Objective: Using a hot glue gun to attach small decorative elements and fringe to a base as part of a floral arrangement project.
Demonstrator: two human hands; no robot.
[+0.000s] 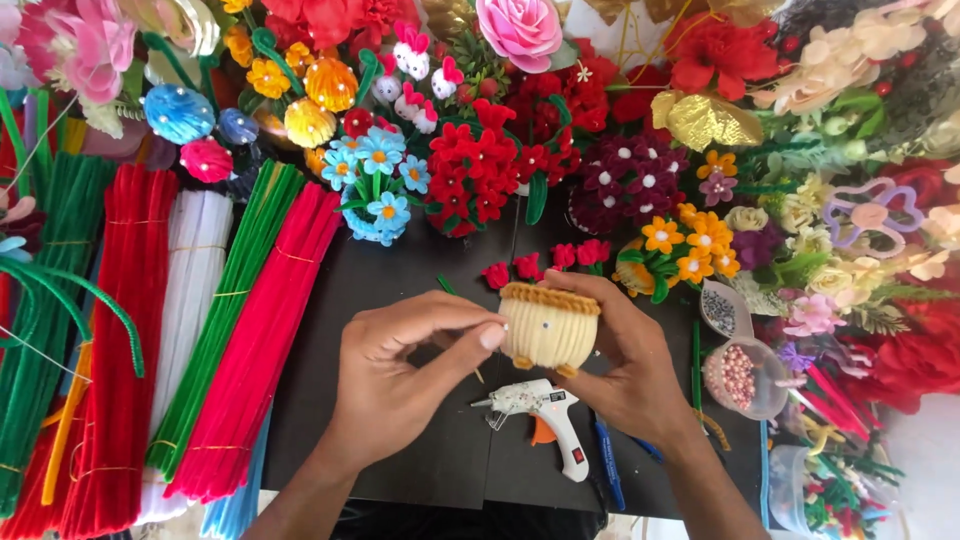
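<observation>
My right hand [630, 365] holds a small cream pipe-cleaner basket [545, 330] with an orange-brown rim, above a black table [420, 470]. My left hand [400, 365] pinches thumb and forefinger against the basket's left side, where small white beads are stuck. A thin stick [478, 374] shows just under my left thumb; whether the hand grips it is unclear. A white hot glue gun [545, 415] lies on the table just below both hands.
Bundles of green, red, white and pink pipe cleaners [190, 330] lie along the left. Pipe-cleaner flower pots [470, 170] crowd the back. A cup of pink beads [740, 378] and a blue pen [607, 455] sit to the right, beside artificial flowers [860, 230].
</observation>
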